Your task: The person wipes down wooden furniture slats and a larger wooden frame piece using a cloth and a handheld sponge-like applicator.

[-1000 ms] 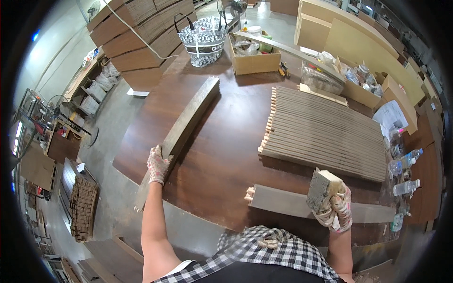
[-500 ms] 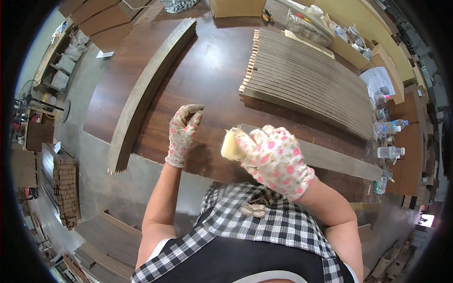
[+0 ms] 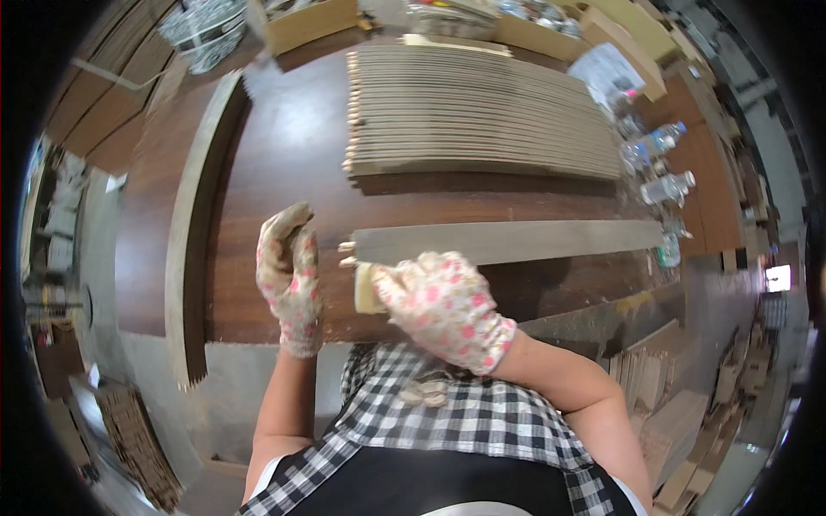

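My right hand, in a white glove with pink flowers, is closed on a pale yellow sponge block. It is at the near edge of a grey-brown wooden board, close to its left end, where small pale dowels stick out. Whether the sponge touches the board I cannot tell. My left hand, in a matching soiled glove, hovers left of that end, fingers curled but apart from the thumb, with nothing visible in it.
A tight row of similar boards lies farther back on the brown table. One bundle of strips lies along the left. Plastic bottles stand at the right; cardboard boxes and a wrapped grey bundle line the back.
The view has turned, so the table appears shifted left and rotated. My right hand with the sponge is now at the board's near edge by its left end. My left hand stays raised and empty.
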Demonstrator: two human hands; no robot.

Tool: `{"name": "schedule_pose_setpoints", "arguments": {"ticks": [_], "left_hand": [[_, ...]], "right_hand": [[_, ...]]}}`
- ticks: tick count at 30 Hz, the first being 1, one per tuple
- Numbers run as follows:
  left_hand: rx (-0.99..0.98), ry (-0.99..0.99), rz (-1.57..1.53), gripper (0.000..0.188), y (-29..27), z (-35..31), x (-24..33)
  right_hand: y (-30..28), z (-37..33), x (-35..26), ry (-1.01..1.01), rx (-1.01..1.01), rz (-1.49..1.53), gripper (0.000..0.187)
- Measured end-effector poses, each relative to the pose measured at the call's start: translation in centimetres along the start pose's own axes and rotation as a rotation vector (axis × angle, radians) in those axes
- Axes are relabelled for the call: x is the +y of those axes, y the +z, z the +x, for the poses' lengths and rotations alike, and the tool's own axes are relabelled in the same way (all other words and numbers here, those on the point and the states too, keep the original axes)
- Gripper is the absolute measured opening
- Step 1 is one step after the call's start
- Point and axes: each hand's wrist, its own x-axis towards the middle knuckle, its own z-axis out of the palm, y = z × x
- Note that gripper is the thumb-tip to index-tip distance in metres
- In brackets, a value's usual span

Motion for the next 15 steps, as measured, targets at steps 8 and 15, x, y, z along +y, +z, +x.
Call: {"name": "schedule_pose_setpoints", "arguments": {"ticks": [8, 15], "left_hand": [[-0.323, 0.317, 0.263, 0.020, 5.6, -3.2, 2.8], [-0.615, 0.392, 0.405, 0.024, 13.5, -5.0, 3.2]], "right_hand": [[-1.6, -17.5, 11.8, 0.493, 0.061, -0.124, 0.049], [-3.3, -35.4, 26.8, 1.055, 0.257, 0.135, 0.044]]}}
